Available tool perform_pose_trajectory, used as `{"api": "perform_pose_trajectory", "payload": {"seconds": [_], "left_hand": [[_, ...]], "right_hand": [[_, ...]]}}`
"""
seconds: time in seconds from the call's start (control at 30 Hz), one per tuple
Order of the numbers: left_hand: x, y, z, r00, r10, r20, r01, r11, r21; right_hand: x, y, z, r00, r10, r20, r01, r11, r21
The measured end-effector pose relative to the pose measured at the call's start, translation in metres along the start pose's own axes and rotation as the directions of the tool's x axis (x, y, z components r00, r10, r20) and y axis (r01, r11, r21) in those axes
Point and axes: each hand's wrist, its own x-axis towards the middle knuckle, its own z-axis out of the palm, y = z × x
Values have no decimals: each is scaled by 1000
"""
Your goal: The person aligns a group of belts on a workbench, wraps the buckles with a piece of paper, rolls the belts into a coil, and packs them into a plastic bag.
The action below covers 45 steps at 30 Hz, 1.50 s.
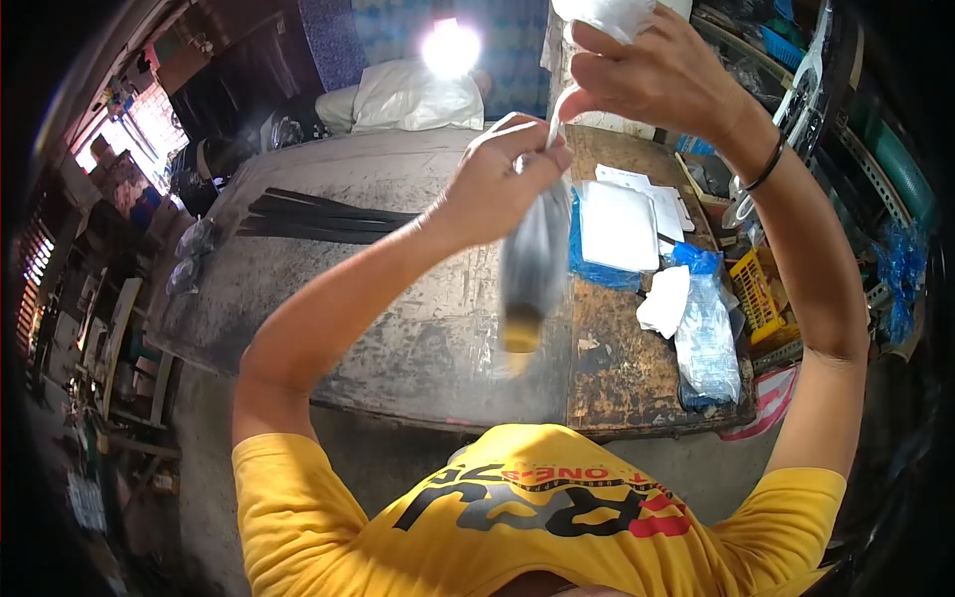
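A clear plastic bag hangs in front of me, blurred, with something dark inside and a yellow part at its lower end. I cannot make out what the contents are. My left hand is closed around the bag's gathered neck, thumb and fingers pinching it. Higher up and to the right, my right hand grips the twisted upper end of the same bag, whose whitish top bunches out above the fingers at the frame's top edge. The bag is held above the worktable, apart from its surface.
Long black strips lie on the table's left half. To the right are a white pad on blue plastic, papers, and a plastic-wrapped bundle. A yellow basket stands beyond the right edge; a white sack sits at the back.
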Motion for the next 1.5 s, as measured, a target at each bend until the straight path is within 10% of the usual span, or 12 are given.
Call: {"api": "perform_pose_trajectory", "payload": {"seconds": [0.1,0.3,0.5,0.57,0.73,0.8,0.9,1.0,1.13,1.2,1.43,1.5], "left_hand": [[7,1,-12,1000,21,14,-24,972,233],[20,-16,-28,898,-73,433,70,997,24],[0,-62,-11,837,-166,521,395,843,-365],[11,-56,-10,832,-374,409,305,925,226],[40,-79,8,984,96,152,-164,826,540],[45,-71,22,952,305,9,-278,856,436],[52,-38,21,941,336,-34,-316,912,260],[39,-14,15,922,381,-68,-372,921,118],[14,-30,20,921,380,-85,-386,920,-68],[-1,-65,19,900,435,33,-433,900,-51],[-124,-116,17,980,-184,-76,175,979,-108],[-151,-149,45,926,-360,-112,337,924,-183]], "right_hand": [[-3,-6,-4,908,199,369,-192,980,-55],[-40,-7,35,998,7,-69,-17,989,-147],[-76,-38,54,974,207,93,-219,967,133],[-86,-63,54,880,341,329,-401,906,134],[-103,-129,62,419,821,389,-865,230,446],[-94,-170,73,172,917,360,-662,-162,731],[-73,-201,94,238,907,348,1,-359,933],[-86,-187,126,353,847,397,241,-492,837],[-121,-146,143,351,768,535,-82,-545,835],[-128,-118,119,606,706,366,-448,-77,891],[-99,-222,111,651,172,739,-624,-433,650],[-103,-252,142,644,323,694,-537,-455,710]]}}
